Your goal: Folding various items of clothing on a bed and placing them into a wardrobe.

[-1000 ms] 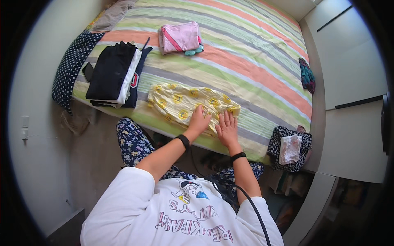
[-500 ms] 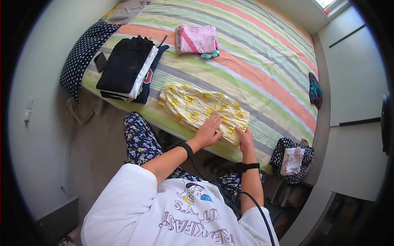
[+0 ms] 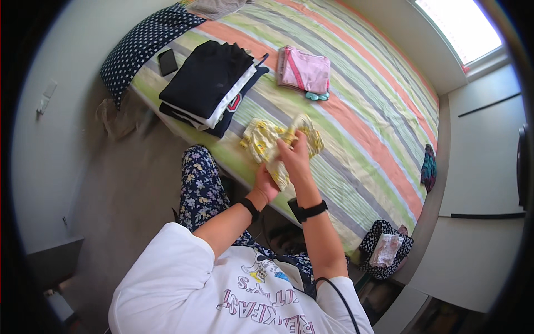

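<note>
Garment status? The yellow printed garment (image 3: 257, 139), I mean.

At the front edge of the striped bed (image 3: 356, 183), middle of the view. Bunched and folded over, part of it lifted. Lifted part motion-blurred, print hard to read.

Hands?

Both on it. Right hand (image 3: 296, 156) at its 5 o'clock, fingers grasping the raised fold. Left hand (image 3: 267, 184) at 7, holding the lower end that hangs toward the person; fingertips hidden by cloth, grip looks closed. Dark band on each wrist.

Neighbours, clock from the garment?

10 o'clock, near: stack of dark and white clothes (image 3: 207, 80), black piece on top. Same line, further: black phone (image 3: 167, 62) lying flat, then dotted dark-blue cloth (image 3: 146, 47) draped over the bed's edge.

Between 12 and 1: pink folded stack (image 3: 306, 69), turquoise piece (image 3: 317, 96) poking out at its near side.

Right side?

3 o'clock, well apart: crumpled dark multicoloured cloth (image 3: 428, 170) at the far edge. Between 4 and 5: white packet (image 3: 386, 250) resting on black-and-white patterned cloth (image 3: 375, 231). Window (image 3: 459, 28) at 2, beyond the bed.
</note>
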`<state>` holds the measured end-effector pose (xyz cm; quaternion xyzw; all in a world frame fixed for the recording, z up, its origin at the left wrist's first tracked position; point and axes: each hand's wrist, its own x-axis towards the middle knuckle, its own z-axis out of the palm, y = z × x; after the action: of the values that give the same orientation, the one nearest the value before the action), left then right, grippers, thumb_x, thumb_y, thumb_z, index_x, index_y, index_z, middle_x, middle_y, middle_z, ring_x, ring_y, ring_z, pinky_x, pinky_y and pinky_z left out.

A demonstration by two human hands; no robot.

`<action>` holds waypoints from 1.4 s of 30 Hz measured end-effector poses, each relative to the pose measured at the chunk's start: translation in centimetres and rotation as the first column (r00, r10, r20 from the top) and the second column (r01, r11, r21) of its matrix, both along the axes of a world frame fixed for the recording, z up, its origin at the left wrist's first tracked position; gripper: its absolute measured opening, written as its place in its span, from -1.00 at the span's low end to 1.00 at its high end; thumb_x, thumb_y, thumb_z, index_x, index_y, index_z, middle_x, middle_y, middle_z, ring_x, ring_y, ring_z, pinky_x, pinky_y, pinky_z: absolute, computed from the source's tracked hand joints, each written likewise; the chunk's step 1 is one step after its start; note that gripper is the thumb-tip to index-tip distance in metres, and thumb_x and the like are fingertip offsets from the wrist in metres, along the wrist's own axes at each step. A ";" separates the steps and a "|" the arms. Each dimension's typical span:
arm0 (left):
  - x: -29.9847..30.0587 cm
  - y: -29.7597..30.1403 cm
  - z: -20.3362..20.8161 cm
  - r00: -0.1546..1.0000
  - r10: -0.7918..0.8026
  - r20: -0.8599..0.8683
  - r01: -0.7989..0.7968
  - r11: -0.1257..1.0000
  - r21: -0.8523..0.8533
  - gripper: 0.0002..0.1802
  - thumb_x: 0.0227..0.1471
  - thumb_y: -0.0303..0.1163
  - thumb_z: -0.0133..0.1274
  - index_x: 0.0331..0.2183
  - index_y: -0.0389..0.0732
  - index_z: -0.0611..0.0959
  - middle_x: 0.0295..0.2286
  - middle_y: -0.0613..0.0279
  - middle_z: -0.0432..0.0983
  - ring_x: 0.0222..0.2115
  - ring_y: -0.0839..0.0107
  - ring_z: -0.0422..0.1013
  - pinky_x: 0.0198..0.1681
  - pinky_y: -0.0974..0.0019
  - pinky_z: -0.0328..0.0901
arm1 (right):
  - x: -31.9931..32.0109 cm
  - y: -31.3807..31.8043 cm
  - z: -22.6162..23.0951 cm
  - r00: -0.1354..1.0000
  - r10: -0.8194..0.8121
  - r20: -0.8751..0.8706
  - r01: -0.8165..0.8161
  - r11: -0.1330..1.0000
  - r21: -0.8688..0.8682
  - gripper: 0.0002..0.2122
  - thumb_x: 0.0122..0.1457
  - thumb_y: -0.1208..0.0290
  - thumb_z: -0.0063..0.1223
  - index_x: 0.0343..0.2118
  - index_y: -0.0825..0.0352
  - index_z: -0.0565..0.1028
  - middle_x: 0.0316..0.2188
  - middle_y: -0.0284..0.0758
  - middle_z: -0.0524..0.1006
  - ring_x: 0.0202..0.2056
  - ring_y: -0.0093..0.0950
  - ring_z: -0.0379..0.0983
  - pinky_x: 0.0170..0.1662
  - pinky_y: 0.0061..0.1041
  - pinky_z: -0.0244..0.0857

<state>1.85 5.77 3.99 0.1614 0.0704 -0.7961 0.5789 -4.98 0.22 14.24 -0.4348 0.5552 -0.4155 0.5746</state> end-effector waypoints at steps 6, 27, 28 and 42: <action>2.6 -0.6 -4.5 0.987 0.148 -0.066 -0.138 0.982 0.130 -0.50 0.24 -0.10 -0.38 0.07 -0.10 0.42 0.03 0.18 0.39 0.02 0.22 0.36 0.09 0.09 0.26 | 1.9 0.3 -2.1 0.990 0.120 -0.080 -0.118 0.992 0.036 -0.39 0.18 0.35 0.13 0.21 0.41 0.11 -0.08 -0.13 0.41 -0.15 -0.41 0.45 -0.23 -0.47 0.44; 3.4 3.7 -1.2 0.342 -0.411 0.845 0.152 0.911 0.382 -0.47 0.01 0.04 0.21 -0.27 -0.25 0.51 -0.41 0.27 0.47 -0.61 0.53 0.35 -0.58 0.47 0.27 | -8.9 -4.8 -11.4 0.570 -0.226 -0.790 -0.099 0.936 -0.339 -0.61 0.09 0.40 0.14 0.02 0.19 0.40 -0.19 -0.04 0.48 -0.07 -0.06 0.35 0.00 -0.17 0.27; 3.6 3.7 -1.2 0.418 -0.418 0.806 0.206 0.908 0.364 -0.47 0.00 0.05 0.21 -0.26 -0.25 0.54 -0.39 0.27 0.49 -0.60 0.53 0.36 -0.55 0.46 0.29 | -8.8 -5.2 -11.2 0.576 -0.214 -0.789 -0.105 0.938 -0.331 -0.61 0.09 0.40 0.14 0.02 0.19 0.40 -0.19 -0.04 0.48 -0.07 -0.06 0.35 0.00 -0.17 0.27; 0.5 2.9 0.1 0.626 -0.531 0.571 0.279 0.836 0.473 -0.73 -0.04 -0.16 0.30 -0.29 -0.01 0.63 -0.39 0.45 0.57 -0.49 0.61 0.40 -0.43 0.44 0.26 | -11.6 -4.0 -9.2 0.992 -0.094 -0.084 0.101 0.992 0.077 -0.68 0.07 0.60 0.16 -0.07 0.37 0.43 -0.26 -0.33 0.56 -0.28 -0.50 0.53 -0.31 -0.45 0.44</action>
<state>2.32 8.68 4.09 0.5509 -0.0502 -0.7656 0.3283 -16.60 -3.76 5.06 -0.3997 0.6148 -0.4023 0.5482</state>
